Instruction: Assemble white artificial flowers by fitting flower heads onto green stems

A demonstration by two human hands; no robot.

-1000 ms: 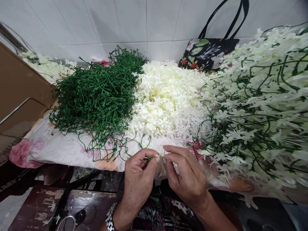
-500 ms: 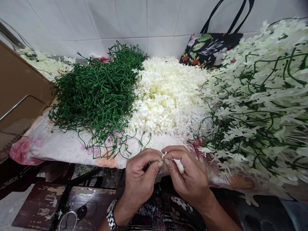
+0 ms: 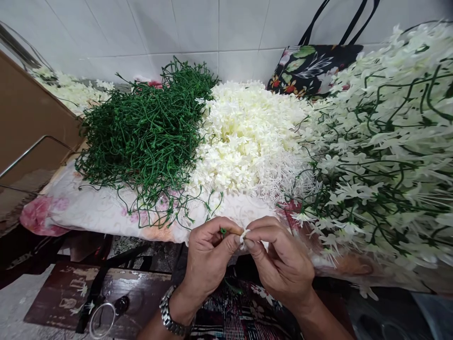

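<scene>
Between my two hands, in front of the cloth's near edge, is a small white artificial flower piece point(image 3: 243, 237). My left hand point(image 3: 212, 250) pinches it from the left between thumb and forefinger; a green stem end point(image 3: 222, 231) shows behind those fingers. From the other side my right hand point(image 3: 283, 257) pinches the same white piece with thumb and forefinger. Its exact shape is mostly covered by the fingertips. Beyond the hands lie a heap of green plastic stems point(image 3: 141, 132) and a heap of white flower heads point(image 3: 244, 132), with thin white stamens point(image 3: 288, 177) beside them.
Finished-looking white flowers on green stems point(image 3: 382, 156) pile high on the right. A black floral bag point(image 3: 314, 68) leans at the tiled wall point(image 3: 184, 28). At left stands a cardboard box point(image 3: 38, 104). Floral cloth point(image 3: 92, 212) covers the work surface; a dark wooden bench point(image 3: 138, 288) is below.
Both hands keep their pinch on the white piece, with the fingertips shifted slightly and more of it showing. The whole view has moved a little.
</scene>
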